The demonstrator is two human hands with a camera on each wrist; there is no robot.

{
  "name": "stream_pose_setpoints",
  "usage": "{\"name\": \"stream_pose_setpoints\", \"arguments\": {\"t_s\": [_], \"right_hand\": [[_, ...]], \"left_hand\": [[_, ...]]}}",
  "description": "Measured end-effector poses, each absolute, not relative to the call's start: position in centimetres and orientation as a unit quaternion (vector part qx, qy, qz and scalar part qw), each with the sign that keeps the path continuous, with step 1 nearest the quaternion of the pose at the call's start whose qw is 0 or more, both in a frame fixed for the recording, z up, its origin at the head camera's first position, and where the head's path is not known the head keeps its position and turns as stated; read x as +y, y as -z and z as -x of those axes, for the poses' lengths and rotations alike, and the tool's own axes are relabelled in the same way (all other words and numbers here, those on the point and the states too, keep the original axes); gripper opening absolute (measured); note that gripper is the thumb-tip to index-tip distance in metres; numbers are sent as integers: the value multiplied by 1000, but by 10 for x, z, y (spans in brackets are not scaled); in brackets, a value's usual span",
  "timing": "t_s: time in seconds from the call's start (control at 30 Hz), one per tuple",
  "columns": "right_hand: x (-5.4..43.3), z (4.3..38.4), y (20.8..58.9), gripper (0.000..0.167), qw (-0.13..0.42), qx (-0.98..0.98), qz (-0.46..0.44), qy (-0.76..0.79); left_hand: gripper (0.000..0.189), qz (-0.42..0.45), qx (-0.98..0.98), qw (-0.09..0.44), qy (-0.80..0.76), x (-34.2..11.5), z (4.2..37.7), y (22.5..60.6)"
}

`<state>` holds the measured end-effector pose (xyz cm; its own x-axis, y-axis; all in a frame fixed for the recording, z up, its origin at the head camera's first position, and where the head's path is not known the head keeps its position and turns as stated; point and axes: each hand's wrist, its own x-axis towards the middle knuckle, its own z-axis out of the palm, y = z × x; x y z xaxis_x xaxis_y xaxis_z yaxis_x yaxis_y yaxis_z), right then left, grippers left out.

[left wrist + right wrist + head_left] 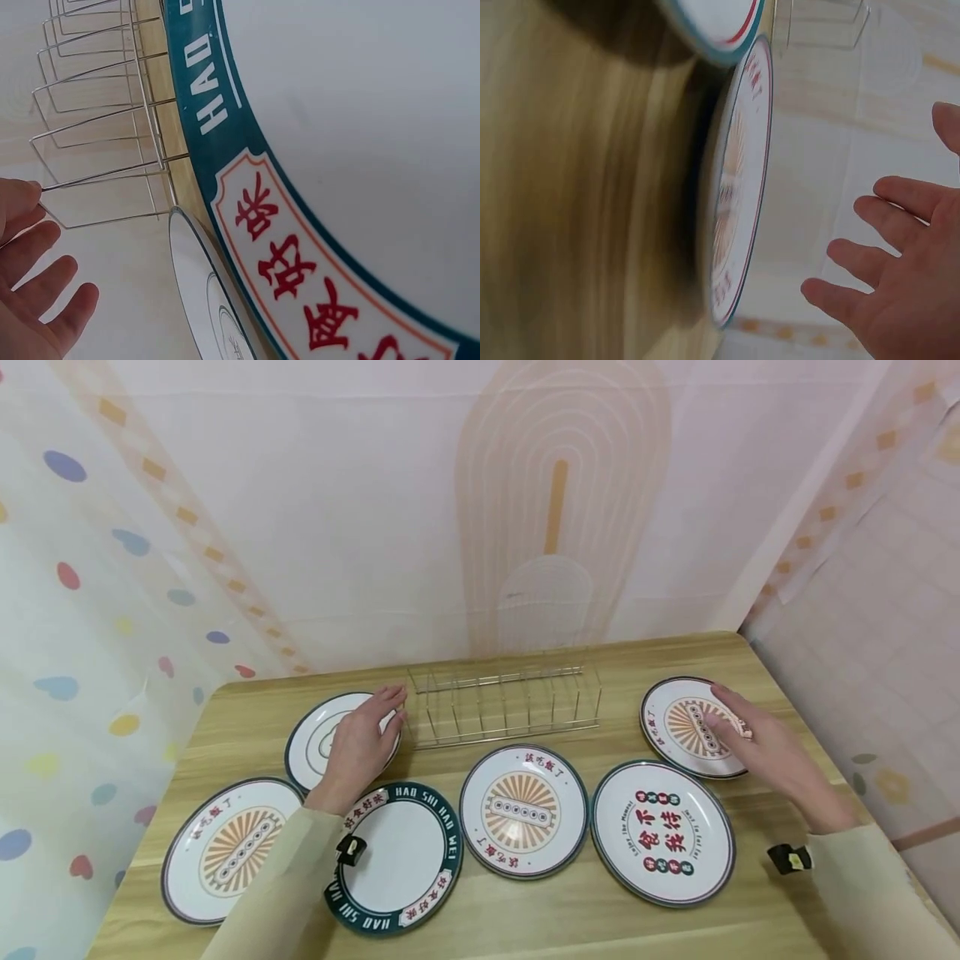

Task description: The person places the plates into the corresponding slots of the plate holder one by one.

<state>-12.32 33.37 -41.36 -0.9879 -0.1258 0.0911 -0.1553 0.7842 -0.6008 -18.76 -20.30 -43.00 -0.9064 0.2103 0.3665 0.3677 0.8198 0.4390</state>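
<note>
A wire plate rack (510, 702) of thin metal stands at the back middle of the table. At its left end my left hand (360, 739) pinches the corner of the end wire between thumb and forefinger, the other fingers spread in the left wrist view. Below that hand lies a white plate with thin rings (307, 747), partly hidden by it. My right hand (765, 747) is over a small sunburst plate (667, 714) at the right. Its fingers (855, 262) are spread and relaxed with nothing held, apart from the plate in the right wrist view.
Along the front lie a sunburst plate (195, 835) at left, a green-rimmed plate (390, 860), another sunburst plate (521, 856) and a plate with red characters (667, 885). The wooden table (562, 918) meets a patterned curtain (360, 527) at the back.
</note>
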Motion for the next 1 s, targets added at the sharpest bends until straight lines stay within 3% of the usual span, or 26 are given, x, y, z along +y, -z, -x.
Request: {"name": "stream_pose_setpoints", "arguments": {"t_s": [0.7, 1.0], "right_hand": [[374, 102, 425, 64, 17, -952, -30, -305], [384, 93, 435, 74, -28, -941, 38, -336]], "left_hand": [[38, 144, -940, 151, 268, -206, 187, 433], [38, 142, -941, 142, 272, -205, 187, 434]]}}
